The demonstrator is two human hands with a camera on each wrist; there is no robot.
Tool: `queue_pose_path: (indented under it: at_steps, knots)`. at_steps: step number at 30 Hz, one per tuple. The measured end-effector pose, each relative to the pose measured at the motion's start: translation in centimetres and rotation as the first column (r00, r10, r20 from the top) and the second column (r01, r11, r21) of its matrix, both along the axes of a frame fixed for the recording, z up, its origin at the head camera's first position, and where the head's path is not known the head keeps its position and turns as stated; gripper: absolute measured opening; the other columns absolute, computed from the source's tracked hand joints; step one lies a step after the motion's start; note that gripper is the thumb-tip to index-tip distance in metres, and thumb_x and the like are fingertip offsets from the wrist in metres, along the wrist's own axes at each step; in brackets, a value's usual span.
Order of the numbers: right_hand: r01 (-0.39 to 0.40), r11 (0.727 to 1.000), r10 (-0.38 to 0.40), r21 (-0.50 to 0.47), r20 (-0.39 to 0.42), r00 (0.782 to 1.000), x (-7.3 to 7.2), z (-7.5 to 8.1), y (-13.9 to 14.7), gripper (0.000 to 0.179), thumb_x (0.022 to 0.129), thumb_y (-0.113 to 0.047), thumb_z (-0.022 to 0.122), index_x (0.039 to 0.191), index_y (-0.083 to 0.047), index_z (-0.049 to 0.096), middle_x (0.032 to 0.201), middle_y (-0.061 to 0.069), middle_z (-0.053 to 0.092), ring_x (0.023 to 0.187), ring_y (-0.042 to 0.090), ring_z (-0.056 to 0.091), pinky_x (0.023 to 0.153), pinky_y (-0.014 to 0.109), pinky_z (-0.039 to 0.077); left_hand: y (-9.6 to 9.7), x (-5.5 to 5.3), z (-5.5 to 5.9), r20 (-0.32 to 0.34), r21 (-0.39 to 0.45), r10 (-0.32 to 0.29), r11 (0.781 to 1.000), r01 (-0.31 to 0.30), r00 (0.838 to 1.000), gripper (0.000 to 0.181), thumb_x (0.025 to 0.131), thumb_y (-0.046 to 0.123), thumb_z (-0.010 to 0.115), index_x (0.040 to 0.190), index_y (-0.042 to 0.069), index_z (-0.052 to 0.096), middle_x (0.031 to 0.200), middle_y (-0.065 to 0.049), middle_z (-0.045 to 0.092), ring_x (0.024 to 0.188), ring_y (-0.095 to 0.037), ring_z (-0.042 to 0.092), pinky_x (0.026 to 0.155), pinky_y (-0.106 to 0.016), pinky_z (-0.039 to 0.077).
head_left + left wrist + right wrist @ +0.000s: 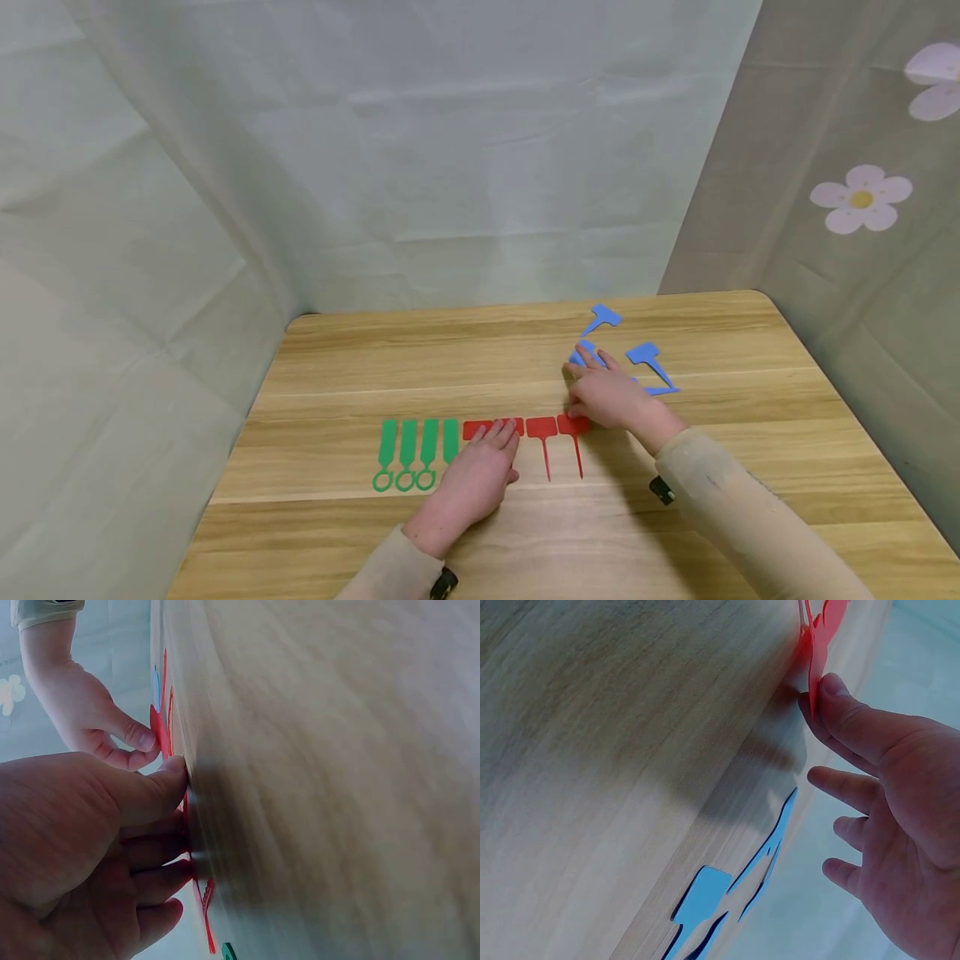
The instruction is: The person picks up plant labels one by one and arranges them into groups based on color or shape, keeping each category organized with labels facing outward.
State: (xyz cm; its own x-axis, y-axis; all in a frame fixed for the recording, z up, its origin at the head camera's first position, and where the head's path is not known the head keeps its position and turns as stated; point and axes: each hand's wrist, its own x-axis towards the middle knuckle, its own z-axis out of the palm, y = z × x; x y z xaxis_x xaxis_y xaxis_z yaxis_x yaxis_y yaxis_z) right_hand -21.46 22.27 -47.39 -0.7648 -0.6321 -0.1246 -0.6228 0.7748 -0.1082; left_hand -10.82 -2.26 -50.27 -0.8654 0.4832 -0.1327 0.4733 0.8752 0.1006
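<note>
My right hand (611, 396) pinches a red T-shaped plant label (574, 426) at its wide head between thumb and index finger, with its thin stem pointing towards me. In the right wrist view the held red label (818, 664) is tilted up off the table, and the other fingers are spread. My left hand (478, 471) rests with its fingertips on red labels at the left of the same row, partly hiding them. Between the hands lies another red label (542, 427), flat and stem towards me. Several green ring-ended tags (408, 440) stand in line left of my left hand.
Loose blue T-shaped labels lie around and beyond my right hand, among them one blue label (643, 354) to its right and another blue label (604, 315) farther back. The wooden table (337, 358) meets pale cloth walls (465, 167) at its back and sides.
</note>
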Motion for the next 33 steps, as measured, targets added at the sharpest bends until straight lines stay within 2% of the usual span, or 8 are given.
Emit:
queue_pose_path:
  at_steps: [9,16,28,33]
  knots:
    - [-0.002,1.000,0.002,-0.024,-0.007,1.000,0.10,-0.01,0.13,0.012,0.098,-0.028,0.080,0.092,-0.018,0.084,0.156,0.024,0.053,0.157,0.055,0.020,0.123,0.073,0.020,0.05,-0.07,-0.04,0.002,-0.004,0.004,1.000,-0.004,1.000,0.061,0.102,0.031,0.075,0.153,0.001,0.058,0.162,-0.013,0.051,0.151,-0.031,0.047,0.123,-0.047,0.038]
    - [0.002,1.000,-0.001,-0.021,0.019,1.000,0.05,0.14,0.17,0.011,0.097,-0.029,0.081,0.090,-0.020,0.082,0.158,0.025,0.051,0.157,0.055,0.018,0.124,0.073,0.018,0.01,-0.09,-0.10,0.011,0.000,0.008,1.000,-0.008,1.000,0.061,0.102,0.031,0.074,0.153,0.001,0.057,0.162,-0.013,0.051,0.151,-0.031,0.047,0.123,-0.047,0.038]
    - [-0.006,1.000,0.006,-0.001,0.024,1.000,0.25,0.45,0.35,0.014,0.097,-0.034,0.080,0.088,-0.025,0.077,0.158,0.026,0.051,0.157,0.056,0.021,0.122,0.074,0.021,0.05,0.07,-0.13,-0.017,-0.014,-0.005,1.000,0.004,1.000,0.059,0.103,0.030,0.074,0.152,0.001,0.059,0.161,-0.014,0.052,0.150,-0.031,0.048,0.123,-0.047,0.039]
    - [-0.002,1.000,0.002,-0.005,0.030,1.000,0.37,0.50,0.52,0.011,0.098,-0.031,0.079,0.089,-0.026,0.075,0.159,0.027,0.050,0.156,0.056,0.021,0.122,0.074,0.021,0.15,0.03,-0.09,-0.018,-0.020,0.002,1.000,-0.002,1.000,0.059,0.102,0.030,0.075,0.151,0.001,0.060,0.160,-0.014,0.053,0.149,-0.031,0.049,0.122,-0.046,0.040]
